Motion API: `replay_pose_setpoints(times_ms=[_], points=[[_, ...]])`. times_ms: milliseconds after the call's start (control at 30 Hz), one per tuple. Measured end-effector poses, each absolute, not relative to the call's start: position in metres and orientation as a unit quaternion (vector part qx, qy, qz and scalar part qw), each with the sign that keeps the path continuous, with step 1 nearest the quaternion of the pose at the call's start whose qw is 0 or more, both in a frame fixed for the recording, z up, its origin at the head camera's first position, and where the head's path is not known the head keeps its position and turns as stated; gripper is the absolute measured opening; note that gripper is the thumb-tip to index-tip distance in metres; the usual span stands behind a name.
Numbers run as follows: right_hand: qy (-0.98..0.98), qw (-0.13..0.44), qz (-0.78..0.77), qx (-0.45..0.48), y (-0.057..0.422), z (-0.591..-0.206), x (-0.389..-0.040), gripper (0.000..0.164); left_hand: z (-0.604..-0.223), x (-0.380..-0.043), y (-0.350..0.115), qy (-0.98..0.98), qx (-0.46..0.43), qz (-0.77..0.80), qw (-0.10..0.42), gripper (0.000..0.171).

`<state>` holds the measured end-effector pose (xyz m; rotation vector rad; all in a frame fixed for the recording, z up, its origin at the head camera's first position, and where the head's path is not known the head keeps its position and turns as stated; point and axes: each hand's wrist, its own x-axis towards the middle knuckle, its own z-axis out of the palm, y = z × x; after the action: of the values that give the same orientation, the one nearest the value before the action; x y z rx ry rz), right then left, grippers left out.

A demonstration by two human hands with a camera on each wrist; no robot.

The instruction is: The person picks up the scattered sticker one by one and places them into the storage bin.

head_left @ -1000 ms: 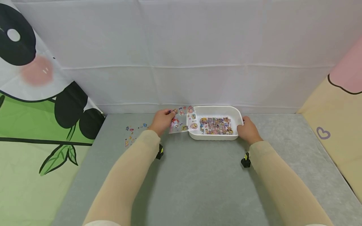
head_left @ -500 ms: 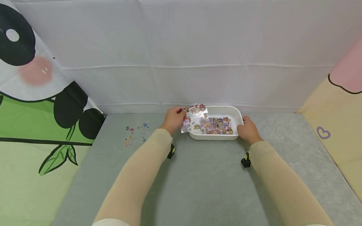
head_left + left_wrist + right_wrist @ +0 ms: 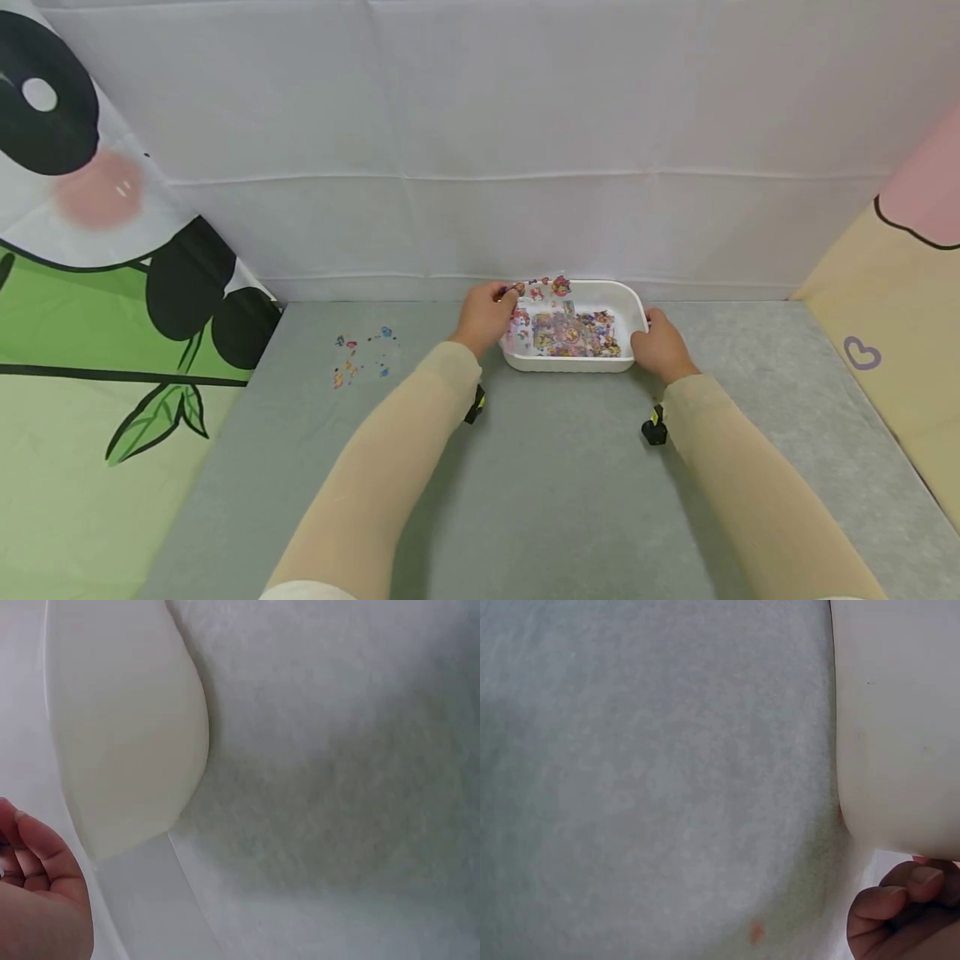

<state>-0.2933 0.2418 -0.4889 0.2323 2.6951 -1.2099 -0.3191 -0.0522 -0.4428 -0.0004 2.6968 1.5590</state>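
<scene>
A white rectangular tray [image 3: 566, 365] stands on the grey table against the backdrop. My left hand [image 3: 483, 321] pinches a clear sheet of colourful cartoon stickers [image 3: 537, 294] by its left edge, over the tray's left end. More printed sticker sheets [image 3: 604, 335] lie on the tray floor, partly seen through the held one. At the tray's right end my right hand [image 3: 662, 346] grips the rim. In the left wrist view the left hand [image 3: 46, 892] shows curled fingers beside the tray wall [image 3: 135, 727]. The right wrist view has the right hand's [image 3: 904, 911] bent fingers at the tray's corner [image 3: 900, 742].
Several tiny coloured stickers or cut-outs [image 3: 347, 367] are scattered on the grey table [image 3: 555, 483] left of the tray. A white cloth backdrop [image 3: 525, 150] rises right behind the tray. Printed cloths flank both sides, with a panda picture [image 3: 105, 200] at the left.
My left hand has moved right with the sticker sheet, from left of the tray to over its left part. The right hand has stayed on the tray's right rim.
</scene>
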Motion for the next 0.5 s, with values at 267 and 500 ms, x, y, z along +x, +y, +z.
replay_pose_setpoints(times_ms=[267,500], points=[[0.908,0.091,-0.403,0.074,0.243,-0.490,-0.294,0.058,-0.444,-0.316,-0.039,0.864,0.023,0.502,0.016,0.024],[0.908,0.089,-0.402,0.075,0.243,-0.492,-0.295,0.057,-0.449,-0.319,-0.033,0.866,0.010,0.499,0.020,0.023]])
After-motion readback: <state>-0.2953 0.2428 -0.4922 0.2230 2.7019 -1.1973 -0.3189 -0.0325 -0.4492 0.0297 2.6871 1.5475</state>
